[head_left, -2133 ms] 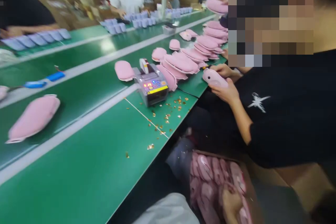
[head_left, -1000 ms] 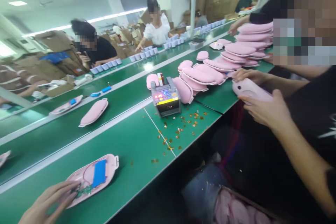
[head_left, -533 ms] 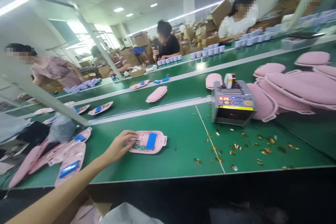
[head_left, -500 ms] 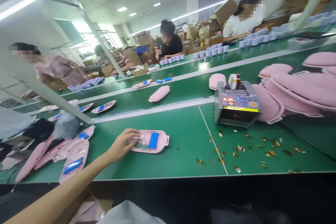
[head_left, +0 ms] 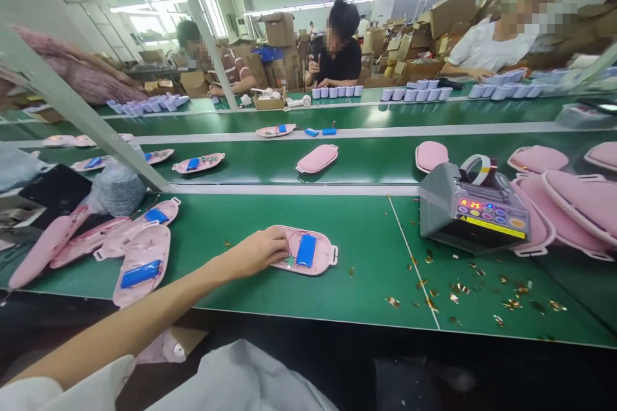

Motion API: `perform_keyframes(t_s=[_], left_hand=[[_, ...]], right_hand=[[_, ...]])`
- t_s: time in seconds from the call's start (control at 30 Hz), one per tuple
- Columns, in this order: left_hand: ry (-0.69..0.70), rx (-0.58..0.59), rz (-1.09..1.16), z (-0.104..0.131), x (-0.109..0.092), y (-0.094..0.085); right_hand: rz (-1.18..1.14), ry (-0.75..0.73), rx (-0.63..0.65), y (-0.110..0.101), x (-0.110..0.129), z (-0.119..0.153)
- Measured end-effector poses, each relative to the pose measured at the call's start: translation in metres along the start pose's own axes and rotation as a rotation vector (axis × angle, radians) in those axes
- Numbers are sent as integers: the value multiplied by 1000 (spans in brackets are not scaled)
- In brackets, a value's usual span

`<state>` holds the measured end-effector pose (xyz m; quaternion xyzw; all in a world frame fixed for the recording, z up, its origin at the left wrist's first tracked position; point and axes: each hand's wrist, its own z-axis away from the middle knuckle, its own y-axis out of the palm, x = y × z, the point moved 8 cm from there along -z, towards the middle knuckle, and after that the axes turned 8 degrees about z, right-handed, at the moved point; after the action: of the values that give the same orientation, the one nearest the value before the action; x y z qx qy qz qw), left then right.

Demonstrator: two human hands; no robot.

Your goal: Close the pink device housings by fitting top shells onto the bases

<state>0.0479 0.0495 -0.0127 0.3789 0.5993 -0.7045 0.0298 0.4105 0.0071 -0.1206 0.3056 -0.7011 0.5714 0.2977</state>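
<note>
Head view shows the left hand [head_left: 260, 253] reaching across the green bench [head_left: 231, 231], fingers closed lightly on the near end of an open pink oval shell half with a blue battery [head_left: 304, 250] lying flat mid-bench. The right hand is out of sight. Gripping the rim — not the small circuit board and red wires — looks safest. One grey tape dispenser [head_left: 475, 212] stands right; two similar battery shells [head_left: 144, 250] lie left.

Left arm [head_left: 144, 321]: bare from the short white sleeve [head_left: 62, 392] to the hand [head_left: 258, 253]; no watch, ring or glove. White garment [head_left: 231, 379] covered the torso at lower frame.
</note>
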Motion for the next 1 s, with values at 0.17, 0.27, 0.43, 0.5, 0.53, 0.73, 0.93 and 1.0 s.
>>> perform_keyframes(t_s=[0.17,0.27,0.43,0.5,0.53,0.73,0.93,1.0], left_hand=[[-140,-392,340,15,33,-22],[-191,-610,594,32,45,-27],[0,-784,286,49,23,-43],[41,-824,166,51,20,-45],[49,-841,167,51,22,-44],[-90,-750,934,35,58,-16],[-202,-658,1163,30,68,-4],[-202,-627,1116,29,69,-4]], right_hand=[[257,-381,272,44,159,-62],[510,-648,412,109,248,-98],[585,-803,446,166,302,-103],[514,-807,477,170,306,-99],[468,-791,496,170,307,-99],[344,-687,517,165,313,-108],[473,-636,616,177,308,-108],[522,-563,623,181,301,-111]])
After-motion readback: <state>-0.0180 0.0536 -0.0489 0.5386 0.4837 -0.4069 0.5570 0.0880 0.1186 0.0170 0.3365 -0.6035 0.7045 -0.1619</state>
